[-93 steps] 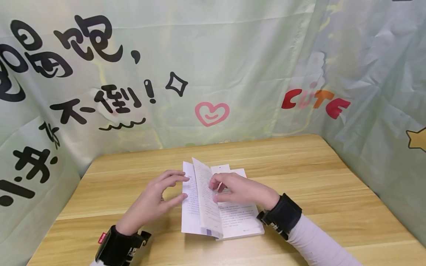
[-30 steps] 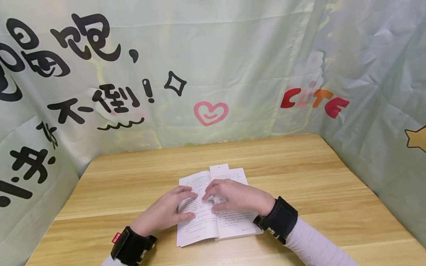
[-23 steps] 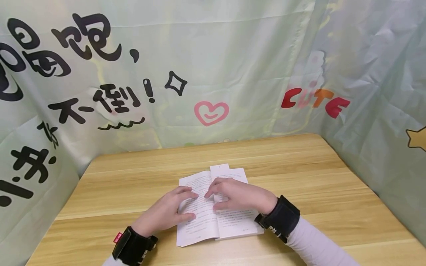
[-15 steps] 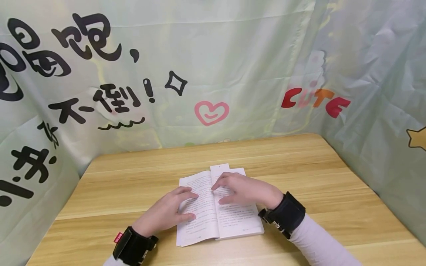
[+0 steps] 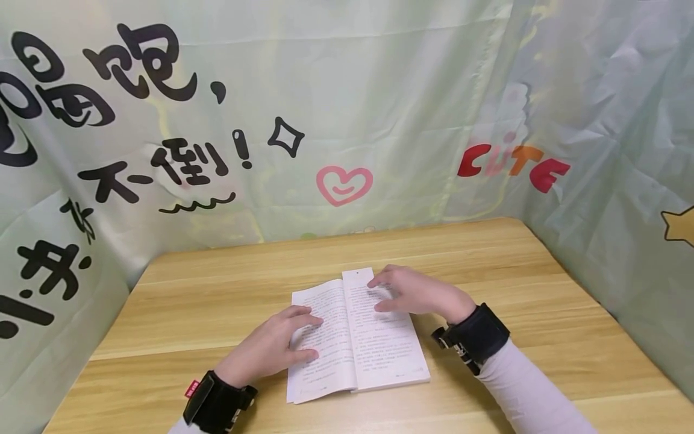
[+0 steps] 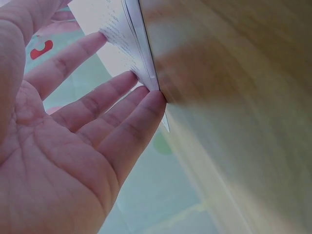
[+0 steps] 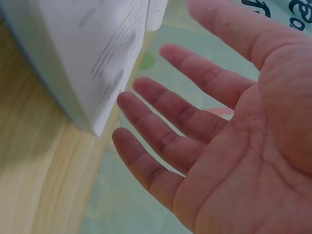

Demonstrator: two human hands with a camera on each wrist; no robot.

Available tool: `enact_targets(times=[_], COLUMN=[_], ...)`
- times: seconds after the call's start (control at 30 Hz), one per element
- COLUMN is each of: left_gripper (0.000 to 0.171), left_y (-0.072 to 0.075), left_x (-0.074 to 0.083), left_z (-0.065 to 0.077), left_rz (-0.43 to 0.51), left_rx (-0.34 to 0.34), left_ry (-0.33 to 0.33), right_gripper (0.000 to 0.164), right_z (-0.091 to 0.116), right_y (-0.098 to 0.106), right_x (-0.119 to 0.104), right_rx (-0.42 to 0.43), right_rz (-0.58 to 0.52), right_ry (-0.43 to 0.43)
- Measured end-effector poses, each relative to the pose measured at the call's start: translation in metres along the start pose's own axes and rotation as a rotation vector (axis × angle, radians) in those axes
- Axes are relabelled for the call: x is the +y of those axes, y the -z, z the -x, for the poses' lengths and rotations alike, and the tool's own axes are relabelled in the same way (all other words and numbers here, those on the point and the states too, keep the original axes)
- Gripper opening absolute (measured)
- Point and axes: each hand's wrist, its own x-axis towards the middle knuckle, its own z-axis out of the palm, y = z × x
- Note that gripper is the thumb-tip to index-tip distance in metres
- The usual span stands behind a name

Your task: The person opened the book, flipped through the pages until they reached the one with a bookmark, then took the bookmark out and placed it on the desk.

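An open book [image 5: 382,355] with printed pages lies on the wooden table. From between its pages, at the top near the spine, a white bookmark [image 5: 357,275] with a small hole sticks out. My left hand [image 5: 271,346] rests with spread fingers on the left page; in the left wrist view its fingertips [image 6: 155,97] are right at the page edge. Over the upper part of the right page is my right hand [image 5: 420,292], fingers relaxed and holding nothing. The right wrist view shows that palm [image 7: 234,161] beside the thick page block [image 7: 83,73].
The wooden table [image 5: 217,283] reaches back to a pale green fabric curtain [image 5: 412,120] with printed lettering, a pink heart and a star. Black straps [image 5: 477,337] with cameras sit on both wrists.
A raised leaf has come down on the left side, and the book lies flat open. The right hand has moved right and back, off the middle of the book; the left stays on its page.
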Motion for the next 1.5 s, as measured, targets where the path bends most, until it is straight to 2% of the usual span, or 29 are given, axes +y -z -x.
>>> enact_targets(times=[0.27, 0.5, 1.13, 1.5], left_gripper=[0.053, 0.054, 0.054, 0.054], left_y=[-0.002, -0.001, -0.001, -0.002], left_x=[-0.001, -0.001, 0.000, 0.000], left_z=[0.001, 0.001, 0.002, 0.001], left_rz=[0.004, 0.004, -0.006, -0.017], left_rx=[0.002, -0.002, -0.015, 0.000], left_ry=[-0.004, 0.008, 0.018, 0.012], right_gripper=[0.050, 0.053, 0.057, 0.053], right_z=[0.000, -0.001, -0.005, -0.006], right_y=[0.000, 0.001, -0.007, -0.008], right_x=[0.014, 0.020, 0.032, 0.035], right_rx=[0.026, 0.020, 0.076, 0.082], right_rz=[0.057, 0.051, 0.072, 0.088], right_ry=[-0.075, -0.142, -0.195, -0.184])
